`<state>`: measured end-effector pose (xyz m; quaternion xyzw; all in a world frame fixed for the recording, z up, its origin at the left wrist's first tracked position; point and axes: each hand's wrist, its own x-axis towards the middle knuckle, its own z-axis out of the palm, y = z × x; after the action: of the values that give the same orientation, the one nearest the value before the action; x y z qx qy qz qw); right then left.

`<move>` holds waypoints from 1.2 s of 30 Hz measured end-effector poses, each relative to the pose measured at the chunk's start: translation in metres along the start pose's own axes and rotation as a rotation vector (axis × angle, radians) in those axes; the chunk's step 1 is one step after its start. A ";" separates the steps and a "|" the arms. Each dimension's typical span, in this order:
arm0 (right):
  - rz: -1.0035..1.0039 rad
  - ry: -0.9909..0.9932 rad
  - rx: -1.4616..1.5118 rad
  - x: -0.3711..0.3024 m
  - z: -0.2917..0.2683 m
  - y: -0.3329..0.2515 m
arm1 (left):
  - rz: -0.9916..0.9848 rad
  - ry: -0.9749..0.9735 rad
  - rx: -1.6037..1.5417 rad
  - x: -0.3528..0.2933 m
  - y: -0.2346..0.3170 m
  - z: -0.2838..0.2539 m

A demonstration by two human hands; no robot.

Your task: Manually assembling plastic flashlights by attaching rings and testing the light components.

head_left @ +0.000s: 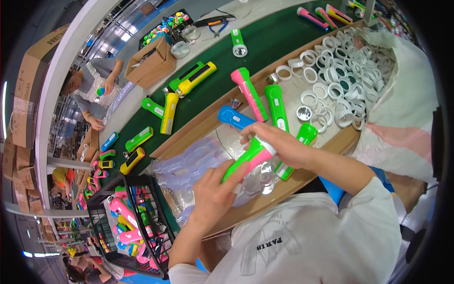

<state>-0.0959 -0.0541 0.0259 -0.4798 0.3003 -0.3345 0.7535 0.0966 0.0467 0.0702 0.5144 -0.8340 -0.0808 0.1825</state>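
1. Held above a cardboard tray (182, 137), a green-and-pink torch (246, 162) spans a worker's two bare hands, tilted with its white rim (268, 147) up and to the right.

2. The left hand (213, 191) is closed around the torch's lower body, thumb laid along the upper side.

3. The right hand (286, 146) curls over the head end, fingertips reaching past the rim. The far side of that grip is hidden, so how firmly it closes cannot be told.

4. The step looks like seating or turning the rim. Good work here would mean the left hand holding the body steady while the right turns the rim on the torch's own axis, with even pressure all round.

5. A rim started crooked could bind; checking that it sits square to the body before tightening would be wise. Its seam is too small to judge.

6. Below the torch lie clear discs (265, 177) and crumpled plastic film (189, 163). Holding the head clear of both would help keep scuffs off.

7. Loose white rings (340, 87) crowd the tray's right end, a shiny reflector (303, 112) beside them, within easy reach of the right hand.

8. A blue torch (231, 116) lies just beyond the right fingertips, and a green torch (276, 106) points away nearby. Elbow room is tight; small wrist turns would suit better than wide sweeps.
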 end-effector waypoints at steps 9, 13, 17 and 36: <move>0.054 0.094 -0.150 0.025 -0.020 0.032 | -0.026 -0.039 0.110 0.006 -0.005 0.024; -0.203 -0.157 -0.197 -0.013 -0.010 -0.009 | -0.440 -0.014 -1.012 -0.018 -0.002 0.006; -0.258 -0.134 -0.034 -0.025 -0.009 0.006 | -0.596 -0.082 -1.817 -0.023 -0.007 0.022; -0.380 0.010 0.260 -0.031 0.031 0.018 | -0.490 0.193 -0.792 -0.041 0.056 0.071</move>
<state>-0.0863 -0.0078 0.0250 -0.4247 0.1627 -0.5086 0.7311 0.0395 0.1052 0.0139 0.5921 -0.5723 -0.3849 0.4168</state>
